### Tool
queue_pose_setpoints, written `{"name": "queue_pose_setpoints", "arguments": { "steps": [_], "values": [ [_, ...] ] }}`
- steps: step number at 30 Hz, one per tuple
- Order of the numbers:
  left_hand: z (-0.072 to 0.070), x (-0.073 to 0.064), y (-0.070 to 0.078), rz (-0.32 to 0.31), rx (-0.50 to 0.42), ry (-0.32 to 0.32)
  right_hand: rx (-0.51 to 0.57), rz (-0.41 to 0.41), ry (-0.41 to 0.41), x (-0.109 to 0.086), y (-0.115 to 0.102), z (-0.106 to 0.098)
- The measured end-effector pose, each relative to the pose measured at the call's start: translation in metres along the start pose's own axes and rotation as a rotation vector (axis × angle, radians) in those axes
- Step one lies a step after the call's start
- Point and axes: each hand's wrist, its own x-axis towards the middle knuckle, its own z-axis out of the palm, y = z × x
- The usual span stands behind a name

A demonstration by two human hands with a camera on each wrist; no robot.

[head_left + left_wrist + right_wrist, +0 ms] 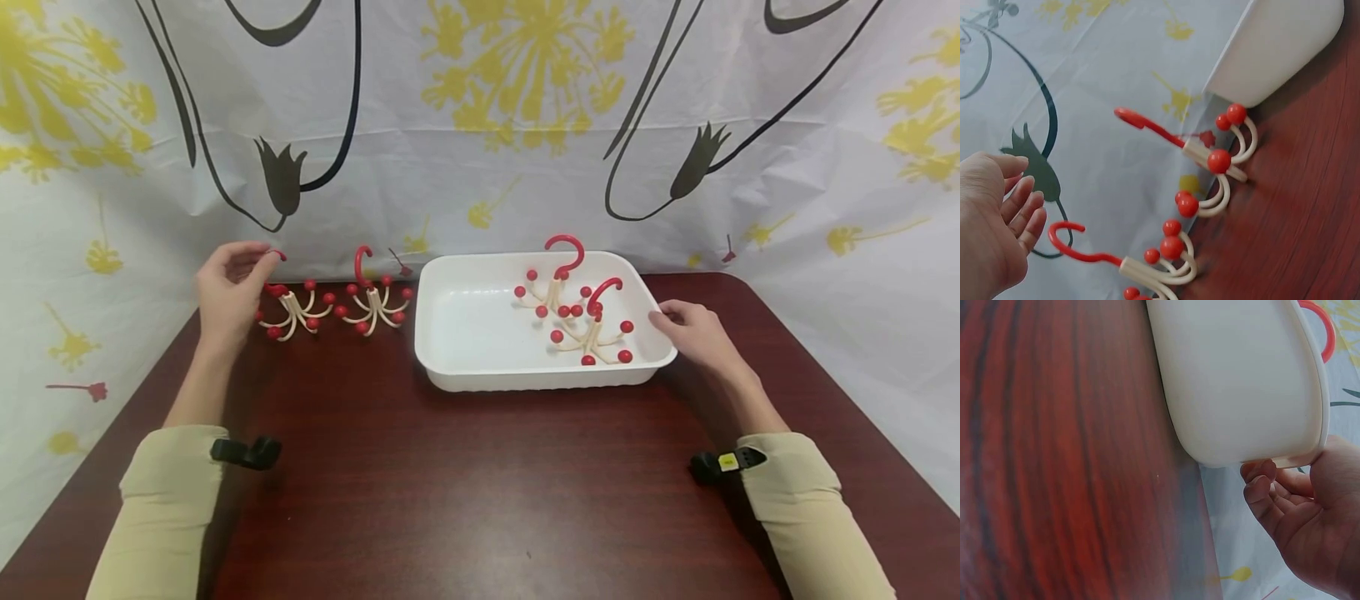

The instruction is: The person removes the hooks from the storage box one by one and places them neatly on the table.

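The dark table (465, 483) bears a white tray (468, 329), rim gripped by the right hand (693, 331) (curled fingers plainest from that wrist), the left hand (232, 287) slack and, only its wrist view reveals, apart from two outer hangers (373, 300), with two inner hangers (592, 336) lying in the tray.

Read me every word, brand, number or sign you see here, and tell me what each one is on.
No readable text.
Small yellow label on the black wrist strap at the person's right arm: any marking is too small and blurred to read.
White rectangular tray and red-and-cream hooked hangers with ball tips: no lettering visible.
White backdrop: only printed plant patterns, no words.
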Motion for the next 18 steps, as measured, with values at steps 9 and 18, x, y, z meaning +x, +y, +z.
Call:
{"name": "queue_pose_setpoints", "arguments": {
  "steps": [9,18],
  "values": [
    [0.024,-0.01,0.013,0.06,-0.018,-0.075,-0.01,-0.013,0.014,0.001,0.001,0.0],
    [0.049,-0.023,0.023,0.08,-0.053,-0.163,-0.009,-0.015,0.013,0.0,0.001,0.0]
  ]
}}
